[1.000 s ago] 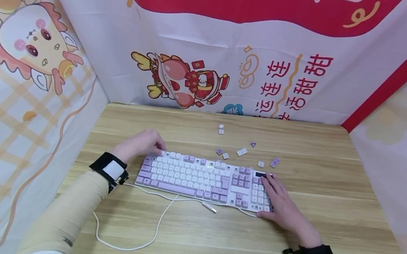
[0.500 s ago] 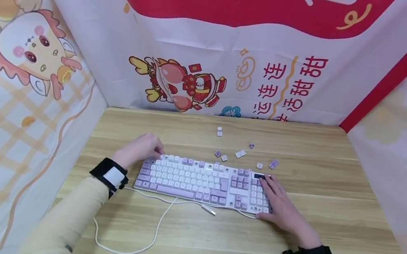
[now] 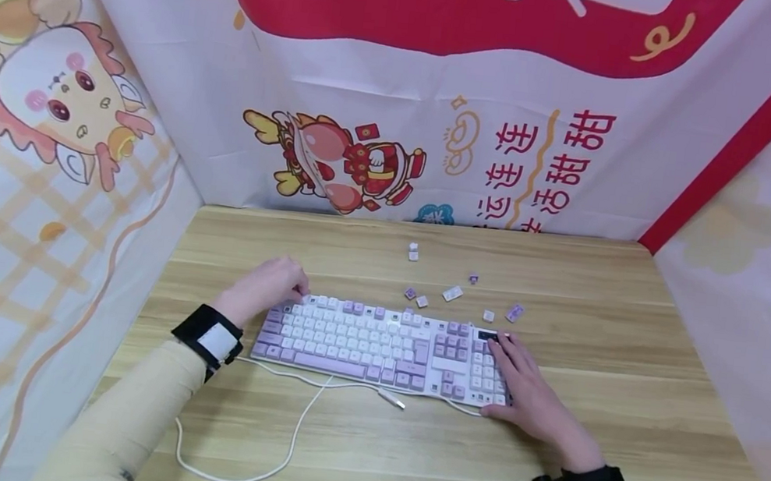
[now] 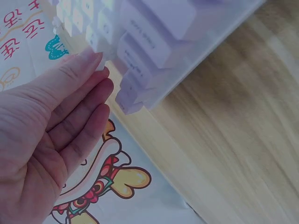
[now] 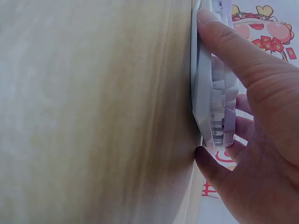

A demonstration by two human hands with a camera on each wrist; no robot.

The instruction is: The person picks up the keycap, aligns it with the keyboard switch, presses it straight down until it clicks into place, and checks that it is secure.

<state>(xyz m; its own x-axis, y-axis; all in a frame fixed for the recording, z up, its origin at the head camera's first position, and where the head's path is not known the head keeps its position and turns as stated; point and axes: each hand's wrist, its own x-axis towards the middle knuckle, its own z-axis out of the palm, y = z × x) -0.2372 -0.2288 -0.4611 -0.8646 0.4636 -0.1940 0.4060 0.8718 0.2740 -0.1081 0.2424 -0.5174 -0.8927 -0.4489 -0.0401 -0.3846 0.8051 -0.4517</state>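
Observation:
A white and lilac keyboard (image 3: 450, 365) lies across the middle of the wooden table. At its back left corner my left hand (image 3: 270, 285) pinches a small white keycap (image 4: 101, 64) between thumb and index finger. The keycap sits right at the end of the white key row, by the lilac keys (image 4: 149, 44); fingertips partly cover it. My right hand (image 3: 532, 389) rests over the keyboard's right end. Its straight fingers lie over the number keys, while the thumb (image 5: 224, 35) touches the front edge.
Several loose white and purple keycaps lie behind the keyboard, among them a long white one (image 3: 453, 294) and a purple one (image 3: 515, 313). A white cable (image 3: 284, 465) loops in front, its USB plug (image 3: 391, 399) near the keyboard. Printed cloth (image 3: 375, 75) hangs behind the table.
The head view has tilted slightly, so everything sits a little lower. My left hand stays at the keyboard's back left corner, and my right hand stays on the right end.

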